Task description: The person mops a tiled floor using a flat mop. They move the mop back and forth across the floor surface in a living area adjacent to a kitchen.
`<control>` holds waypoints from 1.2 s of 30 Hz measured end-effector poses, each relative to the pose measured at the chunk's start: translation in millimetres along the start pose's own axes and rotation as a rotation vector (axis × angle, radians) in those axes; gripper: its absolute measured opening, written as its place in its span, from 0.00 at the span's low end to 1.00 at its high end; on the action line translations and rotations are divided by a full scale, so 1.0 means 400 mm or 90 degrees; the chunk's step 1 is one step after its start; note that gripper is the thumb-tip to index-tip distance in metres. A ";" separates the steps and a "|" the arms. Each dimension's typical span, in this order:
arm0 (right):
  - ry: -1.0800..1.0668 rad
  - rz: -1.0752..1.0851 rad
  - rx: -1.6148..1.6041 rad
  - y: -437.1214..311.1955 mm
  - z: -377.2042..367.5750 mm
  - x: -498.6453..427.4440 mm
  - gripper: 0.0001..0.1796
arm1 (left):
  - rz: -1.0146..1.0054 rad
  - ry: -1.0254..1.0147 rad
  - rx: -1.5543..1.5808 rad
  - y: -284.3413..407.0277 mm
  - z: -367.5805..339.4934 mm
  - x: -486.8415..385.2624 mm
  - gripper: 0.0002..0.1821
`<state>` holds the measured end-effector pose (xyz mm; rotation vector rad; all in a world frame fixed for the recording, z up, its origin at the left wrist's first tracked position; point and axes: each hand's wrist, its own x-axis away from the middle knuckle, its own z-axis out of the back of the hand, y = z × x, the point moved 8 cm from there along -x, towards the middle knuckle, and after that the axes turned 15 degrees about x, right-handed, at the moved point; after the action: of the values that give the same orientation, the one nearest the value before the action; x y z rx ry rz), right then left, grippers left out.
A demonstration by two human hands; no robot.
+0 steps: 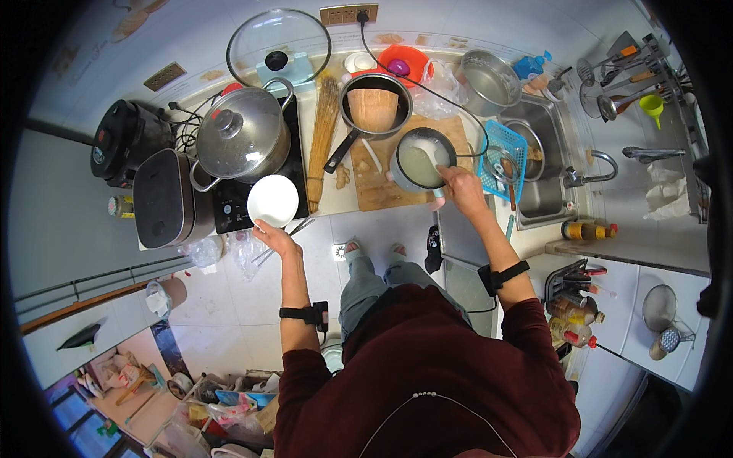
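Observation:
My left hand [276, 237] grips a white bowl [273, 200] by its near edge, in front of the induction cooktop [226, 220]. The inside of the bowl looks bare. Thin metal chopsticks [298, 228] show just beside that hand; I cannot tell whether it holds them. My right hand [462, 189] grips a white spoon [428, 150], whose bowl end dips into a small electric pot [404, 180]. Pale, cloudy liquid [415, 163] fills part of this pot. Under it lies a wooden cutting board [372, 197], and a black cord [421, 86] runs from it to the wall socket.
A lidded steel pot [243, 134] stands on the cooktop. Behind the board, a saucepan [349, 134] holds a wooden-looking vessel [373, 109]. Ginger [342, 177] and a straw whisk brush [323, 131] lie left of the board. A blue basket [487, 172] borders the sink [538, 209].

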<state>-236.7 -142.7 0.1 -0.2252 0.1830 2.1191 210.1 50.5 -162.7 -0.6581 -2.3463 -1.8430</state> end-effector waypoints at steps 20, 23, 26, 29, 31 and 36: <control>-0.347 -0.027 -0.205 0.030 0.094 -0.017 0.12 | 0.043 -0.071 -0.094 0.068 0.092 -0.015 0.24; -0.260 0.018 -0.189 0.008 0.108 -0.021 0.12 | -0.128 -0.104 -0.164 0.151 0.108 0.033 0.13; -0.174 0.034 -0.167 -0.016 0.088 -0.017 0.12 | -0.150 -0.150 -0.242 0.192 0.084 0.072 0.11; -0.119 0.037 -0.121 -0.020 0.060 -0.019 0.12 | -0.150 -0.213 -0.223 0.220 0.015 0.094 0.10; -0.097 0.027 -0.082 -0.012 0.044 -0.023 0.12 | -0.130 -0.251 -0.177 0.226 -0.046 0.093 0.12; -0.057 0.001 -0.023 0.009 0.012 -0.041 0.13 | -0.066 -0.319 -0.103 0.194 -0.181 0.068 0.14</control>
<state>-231.7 -156.8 8.7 -0.1502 0.0922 2.1299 201.1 3.8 -63.9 -1.1574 -2.5724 -2.1332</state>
